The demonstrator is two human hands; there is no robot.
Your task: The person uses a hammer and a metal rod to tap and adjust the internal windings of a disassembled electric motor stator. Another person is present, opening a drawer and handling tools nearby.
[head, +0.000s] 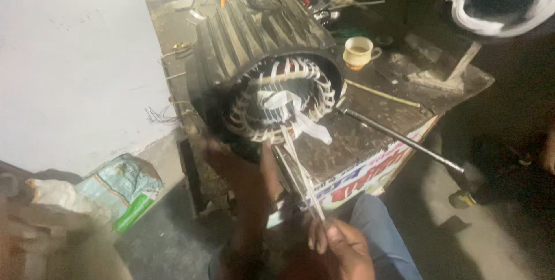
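Right hand (pixel 341 245) nearest, closed in pinch on white tape (pixel 300 176), pulled taut from motor winding (pixel 283 101). Tape looks light, limp, tearable; best gripped near end. Left hand (pixel 222 156) against motor housing (pixel 254 37), grip unclear. Motor on workbench (pixel 404 112) edge, looks heavy. Cup (pixel 358 52) beyond.

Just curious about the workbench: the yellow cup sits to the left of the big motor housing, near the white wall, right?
Not quite. In the head view the yellow cup sits on the workbench to the right of the motor housing, away from the white wall.
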